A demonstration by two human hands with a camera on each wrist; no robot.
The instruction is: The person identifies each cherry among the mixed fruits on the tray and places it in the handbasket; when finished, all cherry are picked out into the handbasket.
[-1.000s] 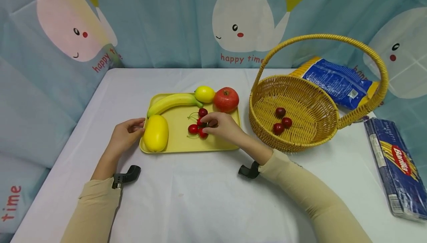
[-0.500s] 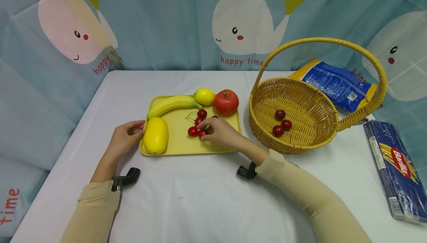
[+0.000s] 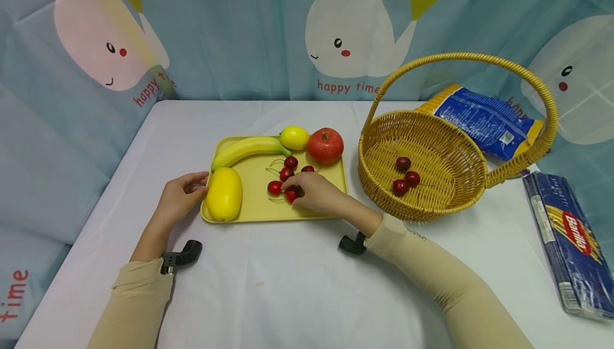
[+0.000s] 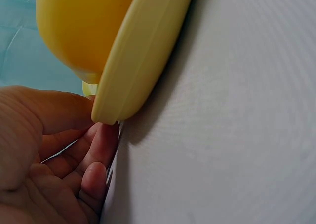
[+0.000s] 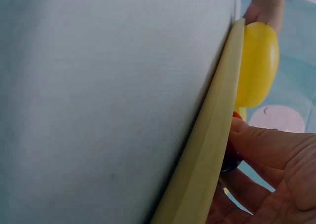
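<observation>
A yellow tray (image 3: 259, 209) holds a banana (image 3: 247, 149), a lemon (image 3: 295, 137), a red apple (image 3: 325, 145), a yellow oval fruit (image 3: 224, 194) and several cherries (image 3: 275, 188). My left hand (image 3: 179, 197) pinches the tray's left rim beside the oval fruit; in the left wrist view its thumb lies at the rim (image 4: 143, 61). Over the tray's right half, my right hand (image 3: 316, 193) pinches one cherry (image 3: 291, 195) between thumb and fingers. From the right wrist, that dark cherry (image 5: 230, 161) is partly hidden behind the tray edge.
A wicker basket (image 3: 417, 211) with a tall arched handle stands right of the tray, three cherries (image 3: 403, 164) inside. Behind it lies a blue and yellow bag (image 3: 484, 117). A blue Barilla pasta pack (image 3: 571, 242) lies at far right. A whale-print curtain (image 3: 249, 34) hangs behind the table.
My right hand has shifted slightly toward the near side of the tray and closed around a cherry. Another cherry now shows behind it. The left hand stays at the tray rim.
</observation>
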